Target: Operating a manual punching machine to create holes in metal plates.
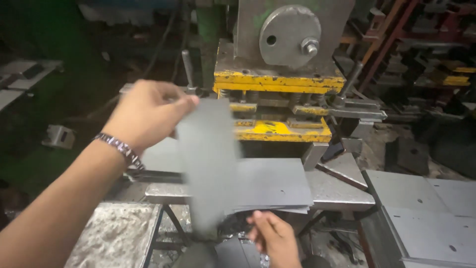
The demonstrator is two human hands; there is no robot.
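Note:
My left hand (148,111) grips the top edge of a thin grey metal sheet (208,159), which hangs down blurred in front of the press. The wrist carries a dark beaded bracelet. My right hand (272,235) is low in the view, fingers curled loosely, just under the front edge of a stack of grey metal sheets (270,183) lying on the steel work table (342,191). I cannot see anything held in the right hand. Behind the stack stands a press with a yellow die block (282,130) and a round grey flywheel plate (290,34).
More grey sheets with small holes (421,208) are piled at the lower right. A speckled metal surface (119,233) lies at the lower left. Dark racks with metal parts (426,54) fill the right background. A lever handle (187,67) rises left of the press.

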